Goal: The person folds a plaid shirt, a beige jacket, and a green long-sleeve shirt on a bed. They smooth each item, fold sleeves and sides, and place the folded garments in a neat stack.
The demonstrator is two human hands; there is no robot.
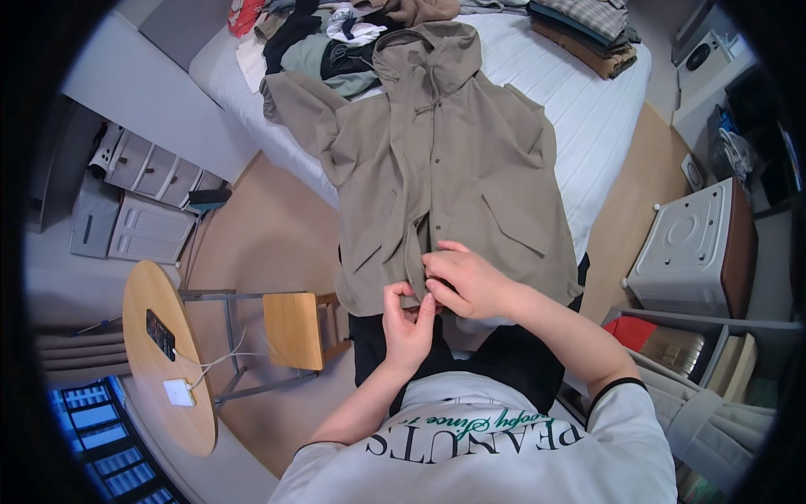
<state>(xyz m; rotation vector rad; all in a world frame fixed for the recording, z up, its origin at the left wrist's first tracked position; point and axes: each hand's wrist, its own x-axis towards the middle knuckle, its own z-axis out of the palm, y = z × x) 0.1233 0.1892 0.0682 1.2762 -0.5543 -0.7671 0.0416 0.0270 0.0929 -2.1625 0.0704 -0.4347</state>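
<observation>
An olive-brown hooded jacket (pixel 378 164) lies front up across the bed's edge, its lower part over my lap. Its hood (pixel 463 53) points away from me, and the sleeve on the left is spread out sideways. The front placket runs down the middle, with snap buttons along it and its lower part parted. At the bottom hem, my left hand (pixel 408 327) pinches the placket's lower end between thumb and fingers. My right hand (pixel 469 283) grips the front edge just above and to the right, fingers curled. Whatever lies between the fingertips is mostly hidden.
The white bed (pixel 604 126) carries a heap of loose clothes (pixel 302 57) at the far left and a folded stack (pixel 582 31) at the far right. A round wooden table (pixel 148 290) with a phone (pixel 160 334) and a wooden stool (pixel 291 331) stand left. A storage box (pixel 683 246) stands right.
</observation>
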